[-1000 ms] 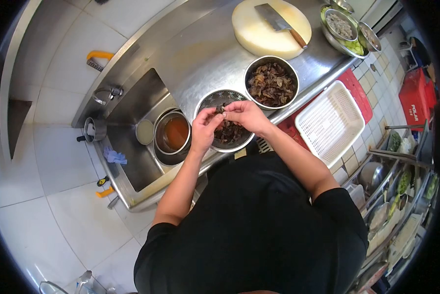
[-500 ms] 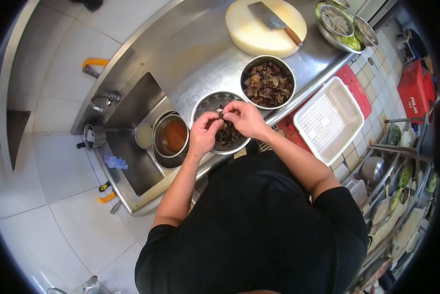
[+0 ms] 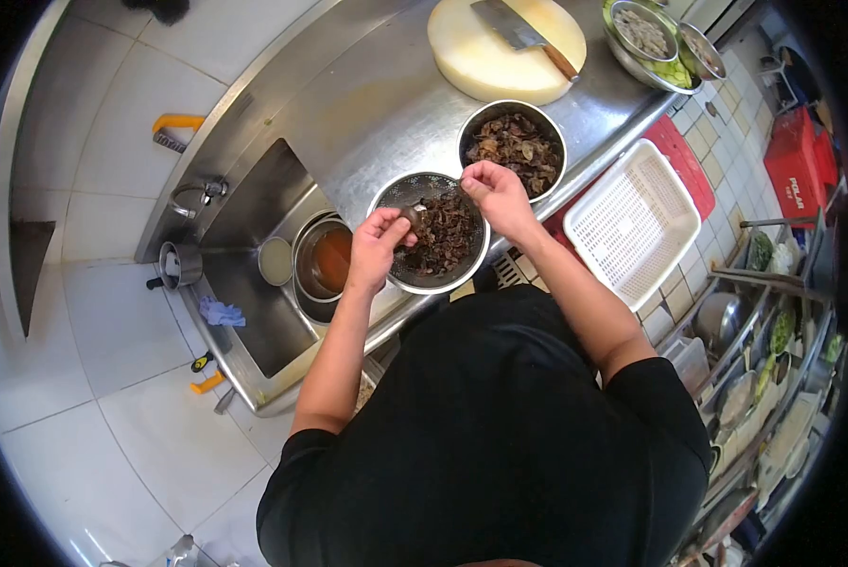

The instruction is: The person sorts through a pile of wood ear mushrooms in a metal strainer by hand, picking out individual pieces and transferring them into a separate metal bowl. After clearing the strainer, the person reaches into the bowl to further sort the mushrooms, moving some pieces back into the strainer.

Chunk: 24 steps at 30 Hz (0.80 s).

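Over the left side of a perforated metal colander [image 3: 383, 196], my left hand [image 3: 379, 248] pinches a dark, shiny piece of wood ear mushroom [image 3: 413, 216]. More dark brown wood ear pieces [image 3: 446, 236] lie in the colander below. My right hand [image 3: 501, 200] is closed in a pinch where the colander and a steel bowl [image 3: 465, 142] meet; anything between its fingertips is too small to make out. That bowl is heaped with similar brown pieces [image 3: 514, 151].
A cleaver [image 3: 514, 28] lies on a thick round cutting board [image 3: 462, 66] behind the bowl. To the left, the sink [image 3: 254, 312] holds a pot of orange-brown liquid [image 3: 333, 260]. A white plastic basket [image 3: 623, 227] stands at the right, beyond the counter edge.
My hands, close together over the colander before, have moved apart. The right one has shifted right toward the steel bowl, while the left has moved slightly left with a mushroom piece.
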Tool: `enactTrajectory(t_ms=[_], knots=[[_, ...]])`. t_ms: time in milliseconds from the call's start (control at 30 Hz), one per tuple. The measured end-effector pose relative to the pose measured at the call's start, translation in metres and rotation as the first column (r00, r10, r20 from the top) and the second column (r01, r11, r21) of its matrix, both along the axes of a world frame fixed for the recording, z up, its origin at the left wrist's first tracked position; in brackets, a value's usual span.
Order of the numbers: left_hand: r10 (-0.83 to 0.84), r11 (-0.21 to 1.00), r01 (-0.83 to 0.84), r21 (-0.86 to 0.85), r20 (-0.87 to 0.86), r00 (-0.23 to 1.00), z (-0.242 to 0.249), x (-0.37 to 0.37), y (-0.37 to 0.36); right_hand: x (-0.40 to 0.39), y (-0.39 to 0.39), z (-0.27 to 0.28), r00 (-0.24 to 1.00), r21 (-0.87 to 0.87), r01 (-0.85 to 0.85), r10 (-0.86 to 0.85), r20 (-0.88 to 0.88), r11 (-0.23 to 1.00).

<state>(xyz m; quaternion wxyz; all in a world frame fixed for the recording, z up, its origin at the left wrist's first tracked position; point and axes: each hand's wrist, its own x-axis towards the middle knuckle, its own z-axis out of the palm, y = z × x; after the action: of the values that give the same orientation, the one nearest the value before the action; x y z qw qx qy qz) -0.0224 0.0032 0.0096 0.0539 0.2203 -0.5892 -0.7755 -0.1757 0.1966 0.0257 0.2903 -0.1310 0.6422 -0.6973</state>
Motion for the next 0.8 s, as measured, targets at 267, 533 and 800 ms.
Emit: enactTrajectory(t_ms=[267,533,800], knots=[[0.069,0.989,-0.08,-0.127,-0.091,0.993,0.066,-0.072,0.024,0.045,-0.002,-0.037,0.643,0.714,-0.105,0.595,-0.482,0.692],[-0.236,-0.009,0.577,-0.817,0.563,0.792,0.002,-0.042,0.013,0.033,-0.005,-0.07,0.356,0.823,0.073,0.755,-0.55,0.564],[-0.108,0.248,0.435,-0.866,0.421,0.901,-0.037,-0.003,-0.009,0.009,-0.004,-0.033,0.868,0.546,-0.273,0.447,-0.215,0.792]])
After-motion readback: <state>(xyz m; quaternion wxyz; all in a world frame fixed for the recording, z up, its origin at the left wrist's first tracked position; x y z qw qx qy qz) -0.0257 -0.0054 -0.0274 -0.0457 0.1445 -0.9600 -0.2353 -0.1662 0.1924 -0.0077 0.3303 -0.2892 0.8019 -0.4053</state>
